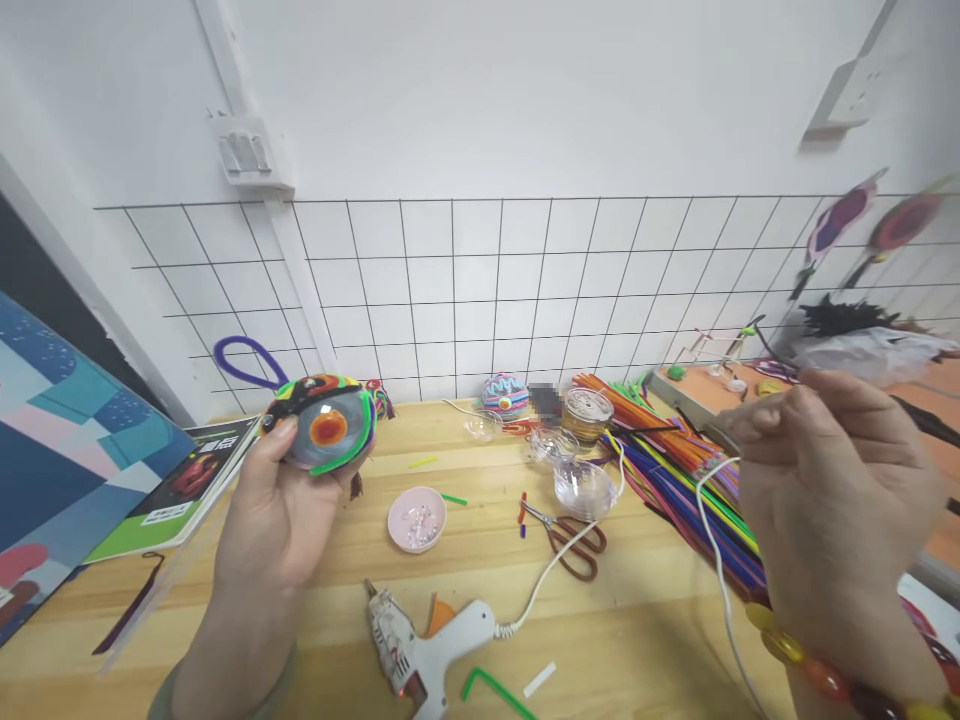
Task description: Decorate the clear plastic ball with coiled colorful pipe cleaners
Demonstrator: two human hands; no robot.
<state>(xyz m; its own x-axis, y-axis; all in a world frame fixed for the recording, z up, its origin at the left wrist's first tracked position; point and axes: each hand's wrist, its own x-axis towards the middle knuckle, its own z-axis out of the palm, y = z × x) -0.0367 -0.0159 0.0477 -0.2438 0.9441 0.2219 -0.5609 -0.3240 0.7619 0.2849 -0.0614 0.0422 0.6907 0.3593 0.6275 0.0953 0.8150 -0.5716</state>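
My left hand [274, 500] is closed round a clear ball ornament [349, 445]. Colourful pipe cleaners cover its top and edge, an orange-red disc sits at its centre, and a purple loop [251, 350] sticks up behind it. At the right, my right hand [840, 480] is raised above the table with thumb and fingers pinched together; whatever they hold, if anything, I cannot make out. It is nearest to a bundle of coloured pipe cleaners [690, 490]. In front of the ornament, a pink bowl [418, 520] holds small shiny beads.
A white glue gun [420, 650] lies near the front, its cord [551, 575] running past brown-handled scissors [574, 545]. Clear plastic half-shells [585, 488] and another decorated ball [505, 397] stand farther back. A green pipe cleaner piece [499, 690] lies in front. Books [180, 490] are at left.
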